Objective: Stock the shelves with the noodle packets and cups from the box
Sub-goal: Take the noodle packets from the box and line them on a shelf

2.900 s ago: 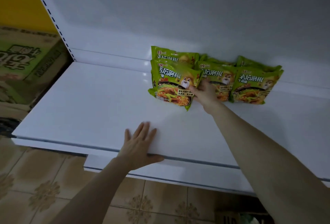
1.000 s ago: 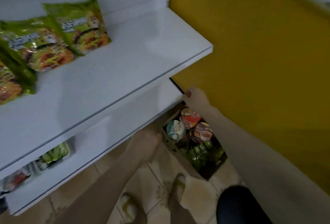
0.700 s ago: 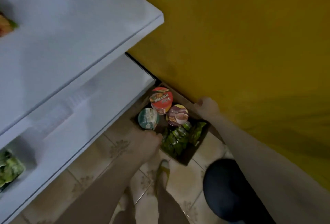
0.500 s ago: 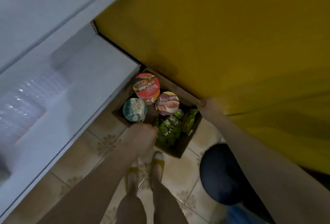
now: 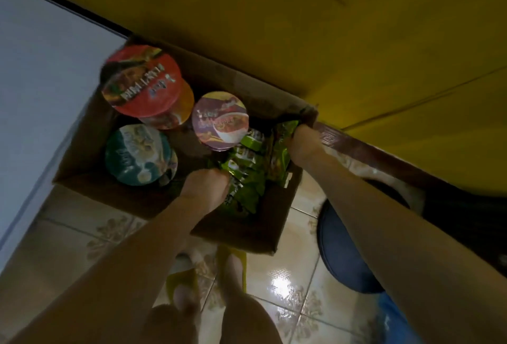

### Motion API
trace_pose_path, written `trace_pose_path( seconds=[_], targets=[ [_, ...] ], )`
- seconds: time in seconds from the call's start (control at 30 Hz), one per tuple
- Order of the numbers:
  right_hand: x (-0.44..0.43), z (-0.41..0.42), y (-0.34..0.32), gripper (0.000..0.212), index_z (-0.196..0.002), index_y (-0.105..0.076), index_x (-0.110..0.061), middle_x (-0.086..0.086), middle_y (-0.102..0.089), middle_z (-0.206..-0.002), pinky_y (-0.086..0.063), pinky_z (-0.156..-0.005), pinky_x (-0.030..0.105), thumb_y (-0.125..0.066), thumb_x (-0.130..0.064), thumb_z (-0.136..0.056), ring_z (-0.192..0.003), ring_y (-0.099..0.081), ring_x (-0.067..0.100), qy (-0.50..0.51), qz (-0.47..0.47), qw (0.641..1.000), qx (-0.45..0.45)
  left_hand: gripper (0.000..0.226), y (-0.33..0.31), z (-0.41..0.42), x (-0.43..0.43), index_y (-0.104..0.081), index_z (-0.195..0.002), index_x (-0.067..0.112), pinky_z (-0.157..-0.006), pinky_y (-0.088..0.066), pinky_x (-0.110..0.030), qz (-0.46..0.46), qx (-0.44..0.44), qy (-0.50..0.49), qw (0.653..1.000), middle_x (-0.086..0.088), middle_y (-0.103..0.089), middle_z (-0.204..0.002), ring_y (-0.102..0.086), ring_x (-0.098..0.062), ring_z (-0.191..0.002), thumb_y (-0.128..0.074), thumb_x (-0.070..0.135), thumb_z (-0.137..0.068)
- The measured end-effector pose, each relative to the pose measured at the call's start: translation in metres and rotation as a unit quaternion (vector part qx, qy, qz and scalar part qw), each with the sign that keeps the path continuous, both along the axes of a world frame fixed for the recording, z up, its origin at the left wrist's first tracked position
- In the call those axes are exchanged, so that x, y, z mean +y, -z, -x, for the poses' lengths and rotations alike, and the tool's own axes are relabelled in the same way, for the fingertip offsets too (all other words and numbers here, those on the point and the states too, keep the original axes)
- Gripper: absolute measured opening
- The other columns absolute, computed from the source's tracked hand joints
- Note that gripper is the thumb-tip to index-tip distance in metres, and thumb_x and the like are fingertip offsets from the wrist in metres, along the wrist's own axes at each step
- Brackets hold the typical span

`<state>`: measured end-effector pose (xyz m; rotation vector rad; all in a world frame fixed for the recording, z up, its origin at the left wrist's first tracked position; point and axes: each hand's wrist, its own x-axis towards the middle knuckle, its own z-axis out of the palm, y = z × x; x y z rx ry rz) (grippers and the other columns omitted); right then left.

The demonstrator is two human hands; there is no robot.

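Inside the box, at its near right side, my left hand is knuckles up, fingers curled down round the tops of the green packets, which stand on edge in a tight row. My right hand is at the box's far right corner, against the last packet. Its fingers are hidden, so I cannot tell whether they grip the packet or the cardboard rim. The cups stand lids up in the box's left and far parts, apart from both hands.

To lift well, I think I should gather a few packets by their top seams rather than by one corner. I should then pull straight up so the neighbours do not drag along, with my other hand steadying the box. The wrappers look slick and crinkly, so a firm pinch matters.

Half a second ago my left hand hung over the box's near wall; now it is down among the packets. My right hand has come inward from the rim, and my head has dropped, so the box fills far more of the view.
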<state>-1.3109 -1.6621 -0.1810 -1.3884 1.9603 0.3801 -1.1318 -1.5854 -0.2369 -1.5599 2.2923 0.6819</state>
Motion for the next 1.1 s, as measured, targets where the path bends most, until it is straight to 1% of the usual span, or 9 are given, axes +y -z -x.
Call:
trace_pose_path(
  seconds=[0.1, 0.17, 0.27, 0.4, 0.53, 0.63, 0.8, 0.97, 1.1],
  targets=[
    [-0.009, -0.002, 0.026, 0.027, -0.076, -0.047, -0.006, 0.006, -0.041, -0.073, -0.043, -0.064, 0.028, -0.032, -0.002, -0.098, -0.075, -0.049, 0.020, 0.023, -0.008, 1.000, 0.013, 0.030, 0.044, 0.009, -0.014, -0.061, -0.094, 0.009, -0.066, -0.046, -0.031, -0.018, 0.001, -0.027, 0.999, -0.010, -0.065, -0.093, -0.064, -0.027, -0.086, -0.039, 0.029, -0.098],
    [-0.013, 0.000, 0.044, 0.021, -0.091, -0.056, -0.002, 0.010, -0.051, -0.086, -0.048, -0.075, 0.032, -0.036, -0.002, -0.097, -0.089, -0.056, 0.026, -0.020, -0.014, 1.000, 0.000, 0.029, 0.072, 0.015, -0.021, -0.060, -0.096, 0.008, -0.066, -0.046, -0.031, -0.028, 0.001, -0.054, 0.998, -0.011, -0.065, -0.095, -0.064, -0.028, -0.088, -0.041, 0.030, -0.097],
    [-0.014, 0.001, 0.057, 0.020, -0.108, -0.058, 0.002, 0.018, -0.059, -0.114, -0.047, -0.083, 0.038, -0.045, -0.004, -0.094, -0.107, -0.057, 0.033, 0.005, 0.010, 0.999, -0.031, 0.032, 0.109, 0.024, -0.031, -0.059, -0.101, 0.006, -0.067, -0.048, -0.033, -0.027, -0.009, -0.077, 0.997, -0.013, -0.064, -0.098, -0.064, -0.030, -0.091, -0.044, 0.034, -0.096],
    [-0.016, 0.001, 0.067, 0.024, -0.111, -0.056, 0.001, 0.019, -0.058, -0.116, -0.043, -0.074, 0.036, -0.043, 0.003, -0.091, -0.106, -0.057, 0.036, -0.017, 0.031, 0.999, -0.016, 0.039, 0.146, 0.037, -0.039, -0.059, -0.102, 0.007, -0.060, -0.046, -0.032, -0.001, -0.016, -0.119, 0.993, -0.012, -0.064, -0.094, -0.064, -0.029, -0.086, -0.043, 0.042, -0.094],
    [-0.017, 0.003, 0.072, 0.034, -0.125, -0.038, 0.006, 0.023, -0.056, -0.119, -0.037, -0.070, 0.036, -0.037, 0.006, -0.092, -0.108, -0.056, 0.040, -0.016, 0.070, 0.997, 0.000, 0.038, 0.161, 0.052, -0.042, -0.053, -0.112, 0.001, -0.069, -0.050, -0.038, -0.015, -0.009, -0.177, 0.984, -0.017, -0.063, -0.105, -0.062, -0.033, -0.096, -0.048, 0.034, -0.094],
    [-0.015, 0.001, 0.072, 0.035, -0.126, -0.034, 0.005, 0.025, -0.055, -0.120, -0.037, -0.070, 0.037, -0.036, 0.008, -0.091, -0.110, -0.054, 0.042, -0.013, 0.080, 0.997, 0.007, 0.038, 0.162, 0.053, -0.041, -0.046, -0.118, -0.003, -0.073, -0.051, -0.041, -0.020, 0.009, -0.204, 0.979, -0.020, -0.061, -0.109, -0.061, -0.035, -0.100, -0.051, 0.027, -0.094],
    [-0.017, 0.001, 0.071, 0.037, -0.123, -0.036, 0.005, 0.026, -0.055, -0.119, -0.037, -0.070, 0.038, -0.038, 0.014, -0.087, -0.110, -0.054, 0.043, -0.023, 0.078, 0.997, 0.012, 0.036, 0.158, 0.049, -0.043, -0.042, -0.133, 0.021, -0.061, -0.046, -0.036, -0.010, -0.002, -0.117, 0.993, -0.014, -0.064, -0.103, -0.064, -0.032, -0.091, -0.043, 0.020, -0.097],
    [-0.017, 0.001, 0.073, 0.037, -0.122, -0.038, 0.004, 0.026, -0.057, -0.116, -0.037, -0.069, 0.036, -0.036, 0.015, -0.087, -0.106, -0.056, 0.042, -0.019, 0.088, 0.996, 0.011, 0.023, 0.149, 0.055, -0.051, -0.063, -0.102, 0.013, -0.062, -0.042, -0.032, -0.015, -0.057, -0.071, 0.996, -0.010, -0.068, -0.096, -0.066, -0.027, -0.089, -0.041, 0.010, -0.096],
    [-0.011, 0.000, 0.064, 0.039, -0.121, -0.041, 0.004, 0.025, -0.058, -0.115, -0.036, -0.068, 0.036, -0.036, 0.017, -0.084, -0.105, -0.056, 0.042, -0.021, 0.101, 0.995, 0.013, 0.023, 0.130, 0.056, -0.049, -0.064, -0.099, 0.013, -0.066, -0.044, -0.028, -0.002, -0.087, -0.019, 0.996, -0.005, -0.067, -0.098, -0.066, -0.022, -0.091, -0.042, 0.008, -0.094]
  ],
)
